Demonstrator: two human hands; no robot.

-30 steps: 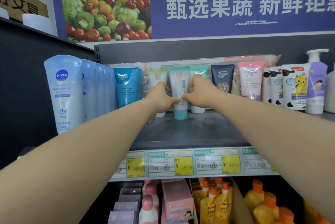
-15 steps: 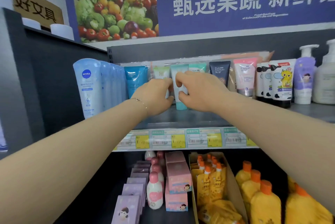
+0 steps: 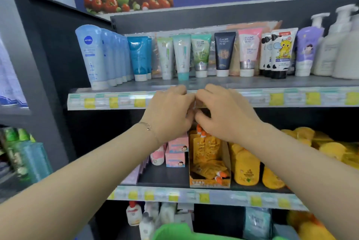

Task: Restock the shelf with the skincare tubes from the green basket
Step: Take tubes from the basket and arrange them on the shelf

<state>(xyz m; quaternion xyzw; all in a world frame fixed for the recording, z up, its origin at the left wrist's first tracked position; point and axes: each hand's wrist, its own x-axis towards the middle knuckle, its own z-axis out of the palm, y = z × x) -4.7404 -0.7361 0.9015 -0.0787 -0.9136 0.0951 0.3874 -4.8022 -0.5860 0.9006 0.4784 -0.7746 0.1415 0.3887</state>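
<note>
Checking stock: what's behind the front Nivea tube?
Behind the Nivea tube stands a row of pale-blue tubes. Only their edges show; their labels and the row's end are covered.

Bright, even light falls from above on the tubes [image 3: 182, 55] beyond the left hand [image 3: 171, 111] and right hand [image 3: 223, 111], while the bay [image 3: 104, 132] behind them lies in deep shadow. Blur smears the price labels [image 3: 275, 98] beside the hands and the green basket [image 3: 174, 232] below them. The shelf [image 3: 252, 82] bows near the edges of view.

Blue tube [image 3: 91, 55] reads NIVEA; navy tube [image 3: 224, 51], Pure Fountain.
</note>
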